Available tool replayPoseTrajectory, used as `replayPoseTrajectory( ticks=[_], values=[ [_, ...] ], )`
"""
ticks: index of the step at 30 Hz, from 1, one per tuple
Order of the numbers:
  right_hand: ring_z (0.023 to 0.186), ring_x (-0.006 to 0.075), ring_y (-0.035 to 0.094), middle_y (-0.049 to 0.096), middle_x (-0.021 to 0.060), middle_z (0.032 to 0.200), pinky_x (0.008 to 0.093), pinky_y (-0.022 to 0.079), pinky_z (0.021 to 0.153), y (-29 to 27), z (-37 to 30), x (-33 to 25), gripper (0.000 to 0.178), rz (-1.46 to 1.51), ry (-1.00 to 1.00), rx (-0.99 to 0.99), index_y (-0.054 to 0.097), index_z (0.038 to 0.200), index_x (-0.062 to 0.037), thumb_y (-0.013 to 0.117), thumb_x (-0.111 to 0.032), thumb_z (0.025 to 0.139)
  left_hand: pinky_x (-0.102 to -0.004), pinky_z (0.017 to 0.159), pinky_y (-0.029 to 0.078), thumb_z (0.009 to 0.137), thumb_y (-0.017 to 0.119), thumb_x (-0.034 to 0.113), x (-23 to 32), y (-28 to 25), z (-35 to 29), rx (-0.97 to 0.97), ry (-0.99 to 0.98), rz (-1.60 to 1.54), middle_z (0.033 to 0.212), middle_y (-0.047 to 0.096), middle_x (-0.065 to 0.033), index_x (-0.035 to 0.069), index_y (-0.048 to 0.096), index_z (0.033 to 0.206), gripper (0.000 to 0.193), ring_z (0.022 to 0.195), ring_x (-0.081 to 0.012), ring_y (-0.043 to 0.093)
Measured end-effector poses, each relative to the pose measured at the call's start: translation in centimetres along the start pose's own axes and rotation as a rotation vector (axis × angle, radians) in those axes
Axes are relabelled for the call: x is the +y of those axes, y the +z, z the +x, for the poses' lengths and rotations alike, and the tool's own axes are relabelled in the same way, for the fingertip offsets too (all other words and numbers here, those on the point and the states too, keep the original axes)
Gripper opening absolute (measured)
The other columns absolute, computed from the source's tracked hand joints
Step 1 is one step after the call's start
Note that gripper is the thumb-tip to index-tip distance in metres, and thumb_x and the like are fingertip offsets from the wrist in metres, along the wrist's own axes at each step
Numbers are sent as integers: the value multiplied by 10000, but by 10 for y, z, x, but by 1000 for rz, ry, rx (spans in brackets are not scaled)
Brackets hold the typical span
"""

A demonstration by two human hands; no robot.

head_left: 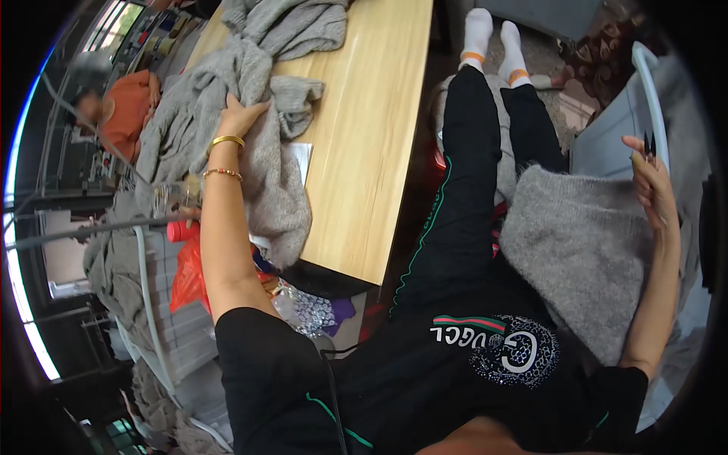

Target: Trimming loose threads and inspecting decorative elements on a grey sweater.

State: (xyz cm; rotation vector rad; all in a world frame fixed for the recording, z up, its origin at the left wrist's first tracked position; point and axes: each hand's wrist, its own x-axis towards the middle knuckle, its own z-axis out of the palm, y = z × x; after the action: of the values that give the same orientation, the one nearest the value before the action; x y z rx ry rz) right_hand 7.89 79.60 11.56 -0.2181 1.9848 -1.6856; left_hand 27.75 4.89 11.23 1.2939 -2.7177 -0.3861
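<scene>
My left hand (pixel 243 120), with a gold bangle and a beaded bracelet on its wrist, reaches onto the wooden table. Its fingers close on a grey knit garment (pixel 277 178) that hangs in folds along the table's left side; the fingertips are partly hidden in the wool. Out to the right, my right hand (pixel 654 186) holds small black thread snips (pixel 650 144), blades pointing up, beside a pale blue tub's rim. Another grey fuzzy knit piece (pixel 576 235) lies across my lap, its edge next to my right hand and forearm.
The light wooden table (pixel 371 144) holds more grey knitwear (pixel 307 30) at its far end. A pale blue tub (pixel 607 144) stands at right. On the left are a red plastic bag (pixel 189 277), a white-railed bin (pixel 182 334) and a person in orange (pixel 129 110).
</scene>
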Motion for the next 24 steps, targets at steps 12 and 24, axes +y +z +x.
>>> replayPoseTrajectory(
  ticks=[12, 24],
  values=[
    [463, -28, 293, 360, -131, 620, 177, 191, 402, -1, 3, 3, 428, -54, 73, 11, 585, 1308, -25, 662, -269, 965, -483, 1245, 220, 875, 651, 332, 142, 97, 204, -64, 247, -176, 1585, 301, -379, 36, 290, 1598, 861, 1513, -503, 233],
    [449, -12, 324, 404, -129, 597, 191, 197, 414, 31, 4, 14, 389, -153, 212, 113, 643, 1176, -41, 721, -265, 868, -482, 1230, 249, 832, 715, 427, 129, 174, 375, 73, 417, -75, 1590, 256, -394, -23, 309, 1574, 958, 1483, -521, 266]
  ],
)
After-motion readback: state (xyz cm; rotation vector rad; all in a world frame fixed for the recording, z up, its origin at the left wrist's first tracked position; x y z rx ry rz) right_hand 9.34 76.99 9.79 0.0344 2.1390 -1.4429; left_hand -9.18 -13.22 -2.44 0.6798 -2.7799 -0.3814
